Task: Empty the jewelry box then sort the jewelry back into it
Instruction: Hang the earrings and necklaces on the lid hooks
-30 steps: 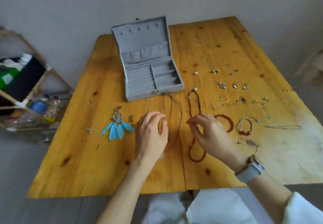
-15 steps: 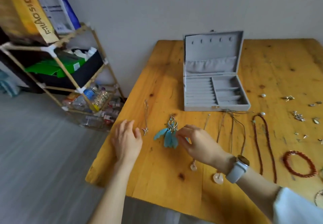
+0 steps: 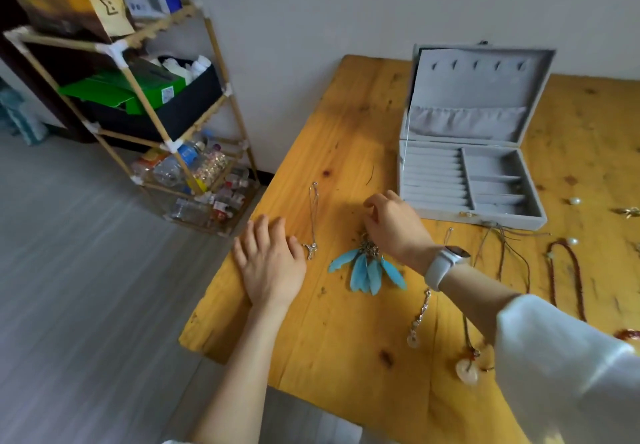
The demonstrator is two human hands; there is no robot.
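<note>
The grey jewelry box (image 3: pixel 471 216) stands open on the wooden table (image 3: pixel 346 131), its compartments bare. The blue feather earrings (image 3: pixel 367 270) lie in front of it to the left. My right hand (image 3: pixel 394 228) is over their metal top, fingers curled down and pinching it. My left hand (image 3: pixel 268 263) rests flat on the table near the left edge, beside a thin silver necklace (image 3: pixel 313 215). To the right lie cord necklaces (image 3: pixel 502 253) and a brown bead necklace (image 3: pixel 568 270). A chain with a pale ring (image 3: pixel 414 338) and a pale disc pendant (image 3: pixel 467 369) lie near my right forearm.
Two pearls (image 3: pixel 575 201) and small gold pieces lie on the table right of the box. A wooden rack (image 3: pixel 156 114) with boxes and bottles stands on the floor left of the table. The table's left edge is just beyond my left hand.
My view has swung left. My right hand moved from beside the feathers up to their metal top. My left hand slid a little right and lies flat next to the silver necklace.
</note>
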